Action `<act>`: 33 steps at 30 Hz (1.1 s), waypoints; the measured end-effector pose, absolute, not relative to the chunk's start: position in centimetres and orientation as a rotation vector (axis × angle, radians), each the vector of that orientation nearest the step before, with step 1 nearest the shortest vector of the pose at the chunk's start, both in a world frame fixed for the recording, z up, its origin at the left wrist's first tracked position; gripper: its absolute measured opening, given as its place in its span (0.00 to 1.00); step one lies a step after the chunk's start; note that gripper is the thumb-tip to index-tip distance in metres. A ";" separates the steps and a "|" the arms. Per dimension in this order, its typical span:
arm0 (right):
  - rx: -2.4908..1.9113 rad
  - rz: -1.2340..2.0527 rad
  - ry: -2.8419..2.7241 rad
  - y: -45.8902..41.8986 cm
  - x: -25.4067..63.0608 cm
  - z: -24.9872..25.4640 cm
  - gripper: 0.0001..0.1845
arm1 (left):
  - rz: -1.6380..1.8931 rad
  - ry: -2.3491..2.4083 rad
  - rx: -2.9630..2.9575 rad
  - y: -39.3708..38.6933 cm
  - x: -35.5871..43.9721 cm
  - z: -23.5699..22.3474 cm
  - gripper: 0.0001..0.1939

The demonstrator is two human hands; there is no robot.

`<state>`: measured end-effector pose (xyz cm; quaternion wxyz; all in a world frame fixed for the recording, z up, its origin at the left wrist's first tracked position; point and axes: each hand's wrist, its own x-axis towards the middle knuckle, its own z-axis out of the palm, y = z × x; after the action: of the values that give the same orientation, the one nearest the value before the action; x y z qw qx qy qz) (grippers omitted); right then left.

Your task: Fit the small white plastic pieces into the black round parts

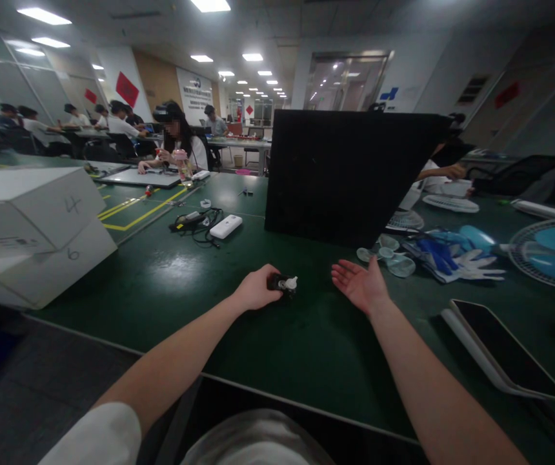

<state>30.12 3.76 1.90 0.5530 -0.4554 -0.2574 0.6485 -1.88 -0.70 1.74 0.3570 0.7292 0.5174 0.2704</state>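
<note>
My left hand point(257, 287) is closed around a small black object with a white round part point(284, 283), just above or on the green table point(277, 342); its exact kind is too small to make out. To the right, my right hand point(361, 284) is open, palm turned up and fingers stretched out, with nothing in it. Beyond that hand lie several pale translucent fan blades point(393, 258). A large black panel point(335, 174) stands upright behind both hands.
White boxes point(30, 226) stand at the left. A white power bank point(226, 226) and black cables point(200, 226) lie farther back. On the right are gloves point(446, 258), a round fan grille point(553, 252) and a phone point(504, 349). A person point(181, 139) sits across the table.
</note>
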 end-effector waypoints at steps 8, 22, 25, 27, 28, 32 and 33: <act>-1.065 1.533 -0.582 3.7 30.0 1.9 0.40 | 0.724 1.318 1.933 -0.6 -1.9 1.3 0.25; -1.078 1.530 -0.545 3.6 29.6 2.2 0.39 | 0.772 1.748 1.704 2.6 -14.4 1.0 0.28; -1.083 1.514 -0.552 3.6 29.6 2.2 0.38 | 0.815 1.794 1.605 2.5 -18.7 0.9 0.32; -1.082 1.503 -0.565 3.7 29.7 2.1 0.37 | 0.830 1.798 1.624 1.9 -20.7 0.8 0.33; -1.080 1.501 -0.568 3.8 29.8 2.0 0.37 | 0.826 1.820 1.654 1.6 -21.4 0.8 0.33; -1.071 1.495 -0.559 4.0 30.0 1.7 0.37 | 0.775 2.049 1.872 0.9 -22.5 1.0 0.30; -1.069 1.495 -0.557 4.0 30.0 1.7 0.37 | 0.762 2.111 1.939 0.8 -22.6 1.1 0.28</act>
<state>30.00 3.96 1.70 0.5732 -0.4560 -0.2376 0.6380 -22.55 0.81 1.08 0.0875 0.6512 0.7090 0.2560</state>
